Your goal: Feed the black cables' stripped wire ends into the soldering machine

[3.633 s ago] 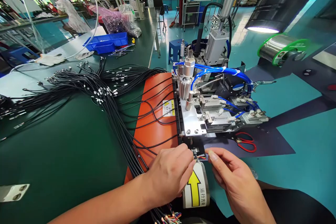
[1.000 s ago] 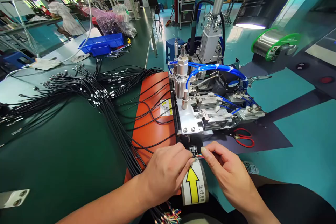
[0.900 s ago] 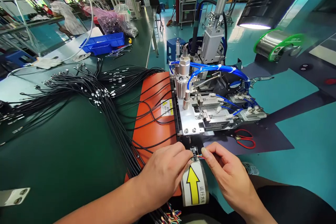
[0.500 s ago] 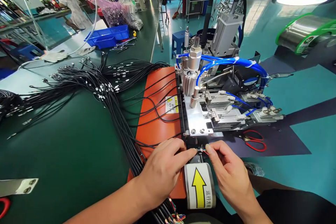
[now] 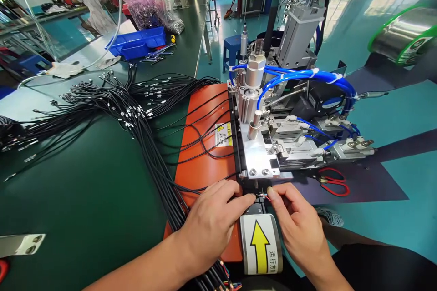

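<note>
Left hand (image 5: pixel 213 223): knuckles up, forefinger and thumb pinched on the cable end (image 5: pixel 262 196). Right hand (image 5: pixel 298 227): mirrored from the right, fingertips pinched on the same coloured wires. Cable end: lies left to right, just near of the machine's metal plate (image 5: pixel 254 159), above the arrow label (image 5: pixel 261 245). Blue bin (image 5: pixel 136 45), far left: contents unclear.
</note>
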{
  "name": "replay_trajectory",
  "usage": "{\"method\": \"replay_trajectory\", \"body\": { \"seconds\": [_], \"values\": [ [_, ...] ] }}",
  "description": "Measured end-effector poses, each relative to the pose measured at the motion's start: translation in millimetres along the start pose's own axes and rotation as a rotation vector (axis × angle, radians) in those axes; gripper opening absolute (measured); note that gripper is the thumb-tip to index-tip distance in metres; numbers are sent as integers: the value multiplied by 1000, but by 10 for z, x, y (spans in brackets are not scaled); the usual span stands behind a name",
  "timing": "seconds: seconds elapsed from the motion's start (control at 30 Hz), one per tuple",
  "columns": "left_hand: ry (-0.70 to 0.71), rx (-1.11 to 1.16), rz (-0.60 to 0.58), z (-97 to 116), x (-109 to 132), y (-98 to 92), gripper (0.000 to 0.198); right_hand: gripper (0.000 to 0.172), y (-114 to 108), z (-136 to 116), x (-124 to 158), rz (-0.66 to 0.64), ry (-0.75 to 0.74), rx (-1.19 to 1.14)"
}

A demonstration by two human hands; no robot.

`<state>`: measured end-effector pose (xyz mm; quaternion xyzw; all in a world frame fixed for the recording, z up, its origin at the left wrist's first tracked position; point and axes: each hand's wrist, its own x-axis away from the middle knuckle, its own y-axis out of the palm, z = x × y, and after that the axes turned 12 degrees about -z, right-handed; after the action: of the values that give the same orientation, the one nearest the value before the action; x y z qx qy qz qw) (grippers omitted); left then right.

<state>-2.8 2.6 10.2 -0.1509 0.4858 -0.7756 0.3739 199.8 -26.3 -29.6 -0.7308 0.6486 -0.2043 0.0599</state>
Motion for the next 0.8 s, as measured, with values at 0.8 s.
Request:
{"method": "replay_trajectory", "body": {
  "seconds": [0.8],
  "values": [
    [5, -36, -22, -18, -6, 16, 30, 34, -7, -18, 7, -7, 40, -1]
  ]
}}
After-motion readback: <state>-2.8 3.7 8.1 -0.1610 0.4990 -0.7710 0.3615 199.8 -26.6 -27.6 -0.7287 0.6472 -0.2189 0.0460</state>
